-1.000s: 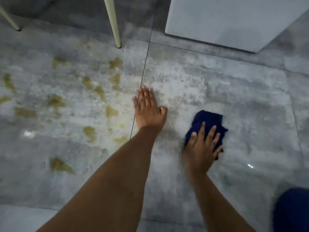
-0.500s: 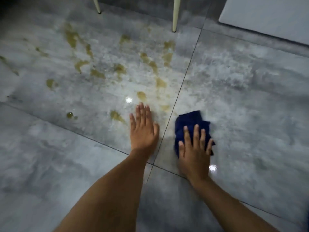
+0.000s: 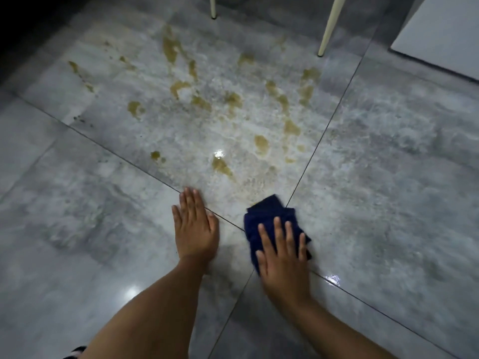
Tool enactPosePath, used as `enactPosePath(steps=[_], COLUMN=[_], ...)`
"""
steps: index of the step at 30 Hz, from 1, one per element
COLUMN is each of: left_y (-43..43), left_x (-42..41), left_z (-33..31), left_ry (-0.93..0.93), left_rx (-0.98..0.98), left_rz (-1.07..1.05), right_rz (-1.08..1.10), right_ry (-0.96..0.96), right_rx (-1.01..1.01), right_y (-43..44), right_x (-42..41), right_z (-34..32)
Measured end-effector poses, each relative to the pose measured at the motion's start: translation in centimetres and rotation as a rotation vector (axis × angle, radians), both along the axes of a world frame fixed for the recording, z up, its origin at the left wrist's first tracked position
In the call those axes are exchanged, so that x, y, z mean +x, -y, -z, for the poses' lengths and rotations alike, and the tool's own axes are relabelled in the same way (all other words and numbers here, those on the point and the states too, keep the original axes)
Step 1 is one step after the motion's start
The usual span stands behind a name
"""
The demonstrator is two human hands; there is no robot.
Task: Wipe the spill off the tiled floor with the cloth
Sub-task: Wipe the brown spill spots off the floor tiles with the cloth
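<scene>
Yellowish-brown spill patches [image 3: 261,143] are scattered over a grey marbled floor tile [image 3: 181,130], with a pale wet smear around them. A crumpled dark blue cloth [image 3: 267,213] lies on the floor by the crossing of the tile joints, just below the nearest patches. My right hand [image 3: 282,257] presses flat on the cloth with straight, spread fingers and covers its near part. My left hand [image 3: 194,226] rests flat on the bare floor to the left of the cloth, fingers together and straight, holding nothing.
Two cream chair legs [image 3: 328,29] stand at the far edge of the spill, the other leg [image 3: 213,7] further left. A white cabinet or appliance base [image 3: 440,35] sits at the top right. Dark grout lines cross under my hands.
My view has swung left and back, so more of the spill shows. Both hands have slid left and nearer across the floor, the right one dragging the cloth past the grout line.
</scene>
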State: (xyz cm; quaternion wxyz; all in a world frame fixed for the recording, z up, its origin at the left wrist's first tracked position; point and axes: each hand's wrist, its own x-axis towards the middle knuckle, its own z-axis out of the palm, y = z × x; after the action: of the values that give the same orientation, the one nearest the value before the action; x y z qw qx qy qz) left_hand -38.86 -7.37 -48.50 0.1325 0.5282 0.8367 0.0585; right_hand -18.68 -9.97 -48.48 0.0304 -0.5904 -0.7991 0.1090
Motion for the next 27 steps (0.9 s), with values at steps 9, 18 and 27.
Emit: enactPosePath(steps=[9, 18, 27], left_y=[-0.7, -1.6, -2.7], left_x=[0.0, -0.8, -3.9], left_z=[-0.1, -0.2, -0.1], left_ry=[0.056, 0.053, 0.076], left_rx=[0.018, -0.025, 0.015], left_rz=[0.001, 0.002, -0.046], right_rz=[0.201, 0.01, -0.048], right_ry=[-0.009, -0.027, -0.059], right_rx=[-0.037, -0.115, -0.092], right_y=[-11.0, -9.3, -9.2], right_x=[-0.9, -6.8, -8.7], right_z=[0.4, -0.7, -0.8])
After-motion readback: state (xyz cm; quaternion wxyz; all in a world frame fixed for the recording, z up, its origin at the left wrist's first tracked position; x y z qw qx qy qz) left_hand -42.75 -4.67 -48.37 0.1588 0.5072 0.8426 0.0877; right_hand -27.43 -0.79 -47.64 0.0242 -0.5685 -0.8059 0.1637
